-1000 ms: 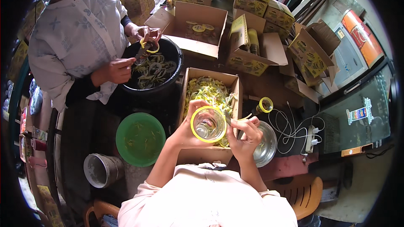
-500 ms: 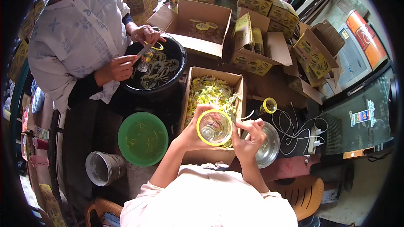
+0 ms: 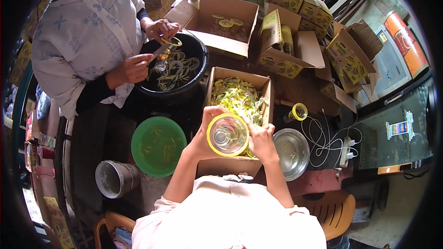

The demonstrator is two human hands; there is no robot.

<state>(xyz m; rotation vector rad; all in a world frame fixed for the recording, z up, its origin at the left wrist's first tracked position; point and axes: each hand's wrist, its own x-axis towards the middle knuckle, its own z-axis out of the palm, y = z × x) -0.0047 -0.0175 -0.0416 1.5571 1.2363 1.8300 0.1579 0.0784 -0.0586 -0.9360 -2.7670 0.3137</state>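
Observation:
My left hand [image 3: 201, 136] is closed round a clear plastic cup [image 3: 223, 137] with a yellow rim, its open mouth turned up toward me. At the cup's right rim is my right hand [image 3: 262, 142], its fingers closed on a slim, pale knife-like tool [image 3: 244, 118] that is partly hidden. Beneath and beyond the hands sits a cardboard box [image 3: 269, 97] filled with yellow-green plastic strips [image 3: 235, 93]. To its right lies another yellow-rimmed cup [image 3: 299, 111], near a metal bowl [image 3: 295, 154] with a little in it.
At the left are a green basin [image 3: 159, 147] and a grey-white bucket [image 3: 115, 179]. A co-worker holds a knife to a yellow-rimmed cup over a black tub [image 3: 203, 64] of cut rings. Cartons [image 3: 228, 16] stand behind. White cables [image 3: 318, 140] run to a power strip [image 3: 344, 152].
The cup in my left hand has moved slightly left and away from me. My right hand has turned, and the tool's pale end no longer sticks out to the right.

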